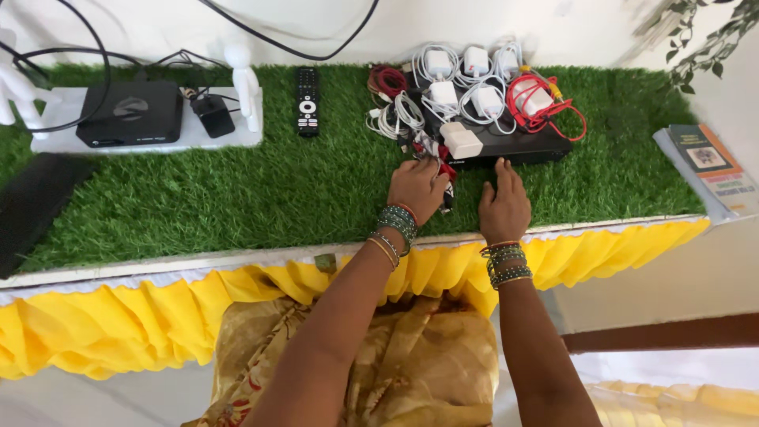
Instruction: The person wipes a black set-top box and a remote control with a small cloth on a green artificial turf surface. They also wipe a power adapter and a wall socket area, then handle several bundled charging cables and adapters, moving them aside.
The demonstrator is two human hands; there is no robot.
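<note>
A flat black box [518,147] lies on the green turf table [277,190], piled with several white chargers and coiled white cables [458,99] and a red cable [545,111]. My left hand [417,190] is closed on a small bundle of cables and plugs [444,174] at the box's front left corner. My right hand [503,204] rests flat with its fingers apart, fingertips touching the box's front edge. Both wrists wear green bangles.
A black remote [307,100] lies left of the pile. Further left, a black set-top box [130,112] sits on a white stand with white figurines. A dark flat object [32,202] is at the left edge, books [711,166] at the right. Yellow frill [158,316] lines the table front.
</note>
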